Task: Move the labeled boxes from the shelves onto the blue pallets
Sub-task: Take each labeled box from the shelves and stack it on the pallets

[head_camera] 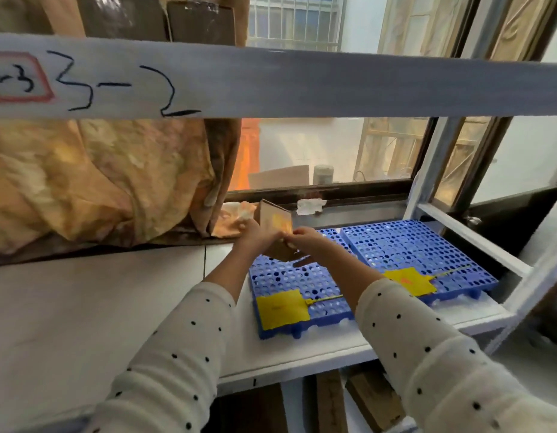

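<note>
While the small labeled box [275, 232] hangs tilted over the far edge of the left blue pallet [289, 282], left hand [255, 237] at nine o'clock and right hand [303, 239] at three pinch it; that thin, fingertip-only hold could let it tip sideways.

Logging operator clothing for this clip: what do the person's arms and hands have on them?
Both arms wear long, soft white sleeves scattered with small black dots, pushed back short of the wrists. The left hand and right hand are bare: no gloves visible.
</note>
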Demonstrator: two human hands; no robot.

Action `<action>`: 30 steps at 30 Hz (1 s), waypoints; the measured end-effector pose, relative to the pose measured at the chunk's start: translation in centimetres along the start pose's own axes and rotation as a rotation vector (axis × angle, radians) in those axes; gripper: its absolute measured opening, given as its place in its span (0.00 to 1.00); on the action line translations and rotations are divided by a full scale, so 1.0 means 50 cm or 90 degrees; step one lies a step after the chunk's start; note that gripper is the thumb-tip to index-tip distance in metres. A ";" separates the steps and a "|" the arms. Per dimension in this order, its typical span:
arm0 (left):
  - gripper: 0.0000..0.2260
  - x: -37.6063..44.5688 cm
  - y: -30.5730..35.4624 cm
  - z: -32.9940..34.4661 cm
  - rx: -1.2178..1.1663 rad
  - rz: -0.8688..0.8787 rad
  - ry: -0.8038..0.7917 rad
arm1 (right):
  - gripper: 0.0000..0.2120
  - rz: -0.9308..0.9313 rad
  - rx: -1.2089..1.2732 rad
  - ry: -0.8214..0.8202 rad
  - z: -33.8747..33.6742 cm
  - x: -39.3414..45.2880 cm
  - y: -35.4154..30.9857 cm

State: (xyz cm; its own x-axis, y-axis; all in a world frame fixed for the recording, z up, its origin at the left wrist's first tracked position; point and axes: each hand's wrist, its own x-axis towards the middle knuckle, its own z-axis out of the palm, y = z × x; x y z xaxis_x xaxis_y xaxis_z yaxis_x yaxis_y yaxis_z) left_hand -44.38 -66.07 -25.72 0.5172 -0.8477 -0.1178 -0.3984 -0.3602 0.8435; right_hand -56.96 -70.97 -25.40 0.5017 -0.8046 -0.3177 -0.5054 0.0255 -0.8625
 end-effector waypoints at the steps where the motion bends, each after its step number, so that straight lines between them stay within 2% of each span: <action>1: 0.39 0.005 0.001 0.003 0.032 -0.009 -0.004 | 0.17 0.004 -0.001 -0.012 -0.001 0.010 0.001; 3: 0.37 0.012 0.005 0.010 0.055 -0.027 -0.037 | 0.15 0.005 0.029 -0.035 -0.010 0.031 0.006; 4: 0.40 0.017 0.006 0.015 0.072 -0.039 -0.025 | 0.17 0.003 0.049 -0.045 -0.017 0.040 0.009; 7: 0.64 0.096 -0.040 0.055 0.109 -0.089 0.085 | 0.21 -0.004 0.072 -0.065 -0.028 0.066 0.020; 8: 0.68 0.106 -0.047 0.069 0.111 -0.110 0.106 | 0.21 -0.006 0.073 -0.073 -0.030 0.073 0.024; 13: 0.55 0.046 0.007 0.103 0.153 -0.178 0.133 | 0.19 -0.024 0.055 -0.083 -0.043 0.107 0.063; 15: 0.52 0.052 0.005 0.118 0.176 -0.204 0.132 | 0.22 -0.077 -0.088 -0.023 -0.049 0.130 0.082; 17: 0.50 0.057 -0.003 0.131 0.205 -0.228 0.138 | 0.24 -0.111 -0.320 0.027 -0.055 0.145 0.095; 19: 0.50 0.063 -0.014 0.142 0.226 -0.248 0.146 | 0.26 -0.110 -0.488 0.029 -0.054 0.160 0.106; 21: 0.48 0.070 -0.024 0.148 0.230 -0.259 0.153 | 0.26 -0.121 -0.591 0.014 -0.049 0.175 0.109; 25: 0.46 0.087 -0.039 0.150 0.227 -0.278 0.147 | 0.26 -0.121 -0.692 -0.014 -0.041 0.196 0.112; 30: 0.47 0.126 -0.051 0.147 0.197 -0.297 0.122 | 0.27 -0.116 -0.730 -0.030 -0.041 0.221 0.120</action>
State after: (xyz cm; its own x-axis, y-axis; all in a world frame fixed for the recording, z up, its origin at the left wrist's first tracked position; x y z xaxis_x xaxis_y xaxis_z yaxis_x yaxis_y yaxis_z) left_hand -45.66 -73.34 -32.48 0.8067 -0.4975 -0.3190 -0.2833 -0.7992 0.5301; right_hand -55.89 -80.93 -33.27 0.6454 -0.7179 -0.2608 -0.7506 -0.6593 -0.0425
